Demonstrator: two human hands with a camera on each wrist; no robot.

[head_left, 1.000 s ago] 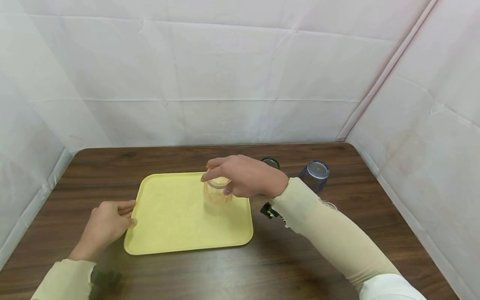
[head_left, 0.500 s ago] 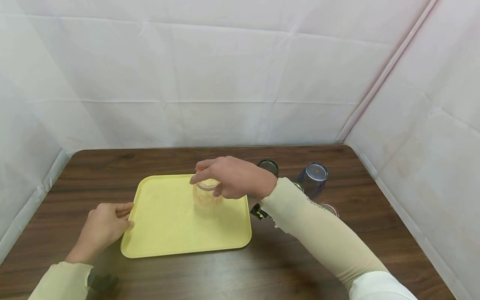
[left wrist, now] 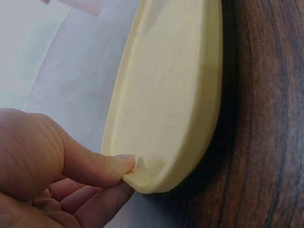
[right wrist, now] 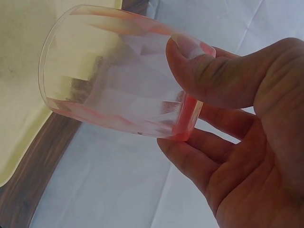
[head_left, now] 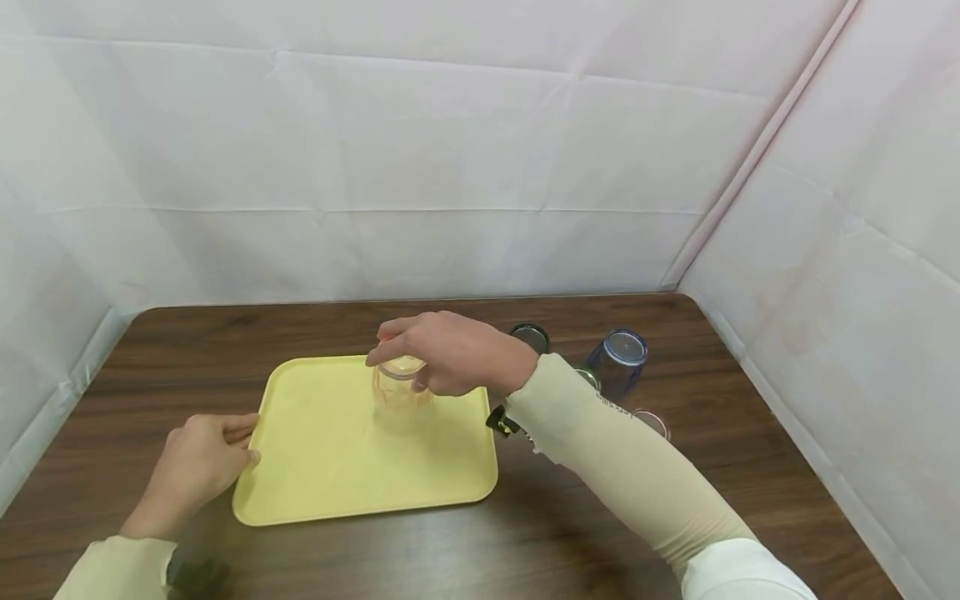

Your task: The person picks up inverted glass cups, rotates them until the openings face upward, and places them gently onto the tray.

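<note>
Left hand [head_left: 198, 458] pinches yellow tray [head_left: 330, 454] at left edge. Right hand [head_left: 457, 354] grips pinkish glass [right wrist: 123, 76] by its base, rim down over tray's far half; contact unclear. Dark glass [head_left: 531, 337], blue glass [head_left: 619, 362] right, on table [head_left: 420, 558].

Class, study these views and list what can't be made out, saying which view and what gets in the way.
Head view: lower parts of the green-edged glass and pink-edged glass, hidden by the right sleeve.
Head view: lettering on that sleeve, too small and blurred to read.
Head view: part of the held glass, behind the right hand.
Left wrist view: far end of the tray, cut off by the top edge.
</note>
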